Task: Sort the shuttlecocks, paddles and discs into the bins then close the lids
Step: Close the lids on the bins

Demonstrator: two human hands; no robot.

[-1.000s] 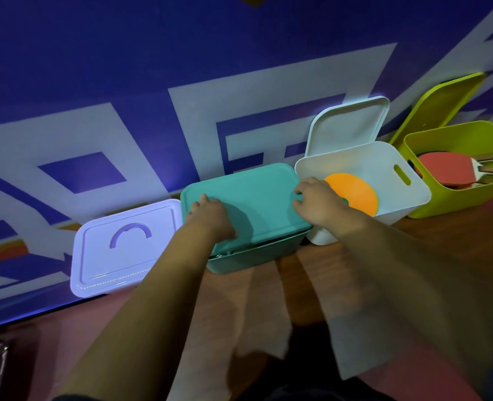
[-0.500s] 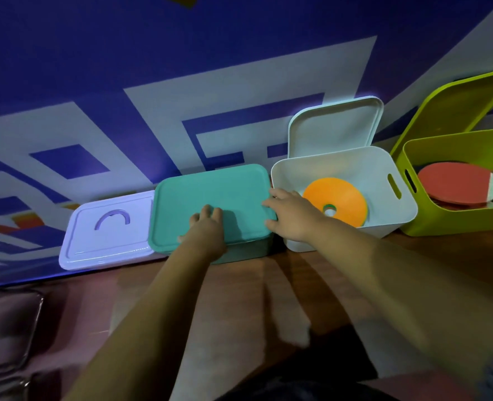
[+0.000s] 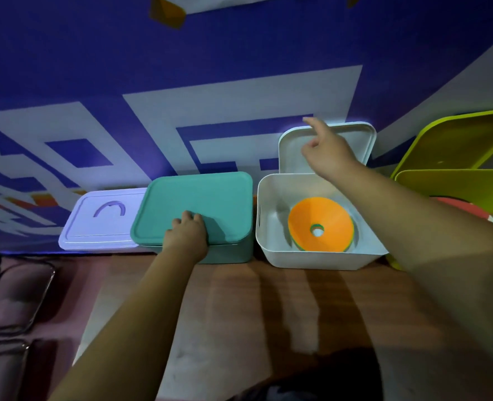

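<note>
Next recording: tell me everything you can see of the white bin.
The white bin is a plastic-looking rectangular tub with rounded corners and a slot handle in its left wall. It stands open on the wooden table between the teal bin and the green bin. Its lid stands upright behind it; the right hand reaches toward it. Inside lies an orange disc with a central hole.

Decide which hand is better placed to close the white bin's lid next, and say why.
Right. The right hand is up at the propped white lid, finger extended toward its top edge; the left hand rests on the teal lid.
</note>
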